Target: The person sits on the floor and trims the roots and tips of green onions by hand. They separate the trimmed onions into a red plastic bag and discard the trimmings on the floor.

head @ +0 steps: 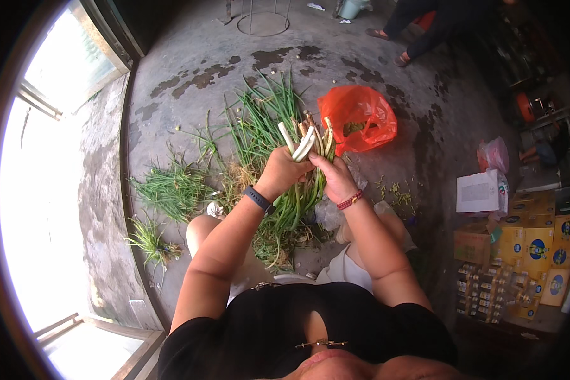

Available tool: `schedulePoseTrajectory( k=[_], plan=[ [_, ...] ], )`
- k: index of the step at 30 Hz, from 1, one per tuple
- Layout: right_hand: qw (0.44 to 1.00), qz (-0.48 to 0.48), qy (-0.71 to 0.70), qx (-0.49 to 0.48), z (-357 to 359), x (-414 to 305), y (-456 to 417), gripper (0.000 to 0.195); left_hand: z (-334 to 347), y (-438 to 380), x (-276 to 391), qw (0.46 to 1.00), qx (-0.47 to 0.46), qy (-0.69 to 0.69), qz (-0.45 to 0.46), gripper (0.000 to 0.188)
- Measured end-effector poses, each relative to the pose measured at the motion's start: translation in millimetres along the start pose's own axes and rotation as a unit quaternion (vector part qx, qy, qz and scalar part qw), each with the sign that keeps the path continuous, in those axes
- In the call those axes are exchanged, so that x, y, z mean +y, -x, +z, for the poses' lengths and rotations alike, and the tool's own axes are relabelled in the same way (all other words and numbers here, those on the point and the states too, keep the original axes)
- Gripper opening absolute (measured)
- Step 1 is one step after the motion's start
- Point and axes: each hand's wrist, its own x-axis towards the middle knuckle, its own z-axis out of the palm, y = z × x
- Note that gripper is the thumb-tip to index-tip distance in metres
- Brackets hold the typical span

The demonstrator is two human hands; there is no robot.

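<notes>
My left hand [285, 172], with a dark band on its wrist, grips several thick white-ended stalks [305, 143]. Close beside it, my right hand [338, 179] is closed around stalks with browner, unpeeled ends [328, 135]; its thumb touches the white ones. Long green leaves [292, 211] hang from the bunch between my forearms; where they join each stalk is partly hidden by my hands. Just beyond, a pile of scallion-like greens [266, 107] lies on the concrete floor. An opened red plastic bag [373, 111] stands right of it with some dull plant matter inside.
More green bunches [173, 190] and a small paler clump [149, 240] lie left. Green scraps [401, 194] and clear plastic [330, 211] are at right. Yellow cartons [536, 242] and bottle packs [482, 289] stand far right. A person's legs [411, 28] and a wire stand [263, 26] appear ahead.
</notes>
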Motion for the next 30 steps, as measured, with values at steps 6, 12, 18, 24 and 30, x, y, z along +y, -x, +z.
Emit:
schedulePoseTrajectory(
  k=[6, 12, 18, 24, 30],
  plan=[
    [0.995, -0.068, -0.002, 0.076, -13.5, -8.2, -6.3, 0.021, -24.7, -5.6, 16.3, 0.984, 0.091, 0.150, 0.025, 0.008],
    [0.974, -0.113, 0.166, 0.107, -24.6, -11.6, -2.0, 0.009, -58.6, -15.1, 6.4, 0.946, 0.096, 0.306, 0.042, 0.010],
    [0.953, -0.144, 0.268, 0.007, -2.5, 1.1, 6.8, 0.011, -45.2, -16.2, 2.7, 0.942, 0.064, 0.329, 0.012, 0.012],
    [0.978, -0.079, 0.191, -0.005, -6.7, 9.0, 0.9, 0.025, -31.9, -19.3, 5.7, 0.930, 0.080, 0.359, 0.013, 0.009],
    [0.990, -0.099, 0.088, 0.052, -10.9, -8.1, -0.4, 0.025, -27.1, -13.4, 6.0, 0.982, 0.131, 0.135, -0.015, 0.016]
  ],
)
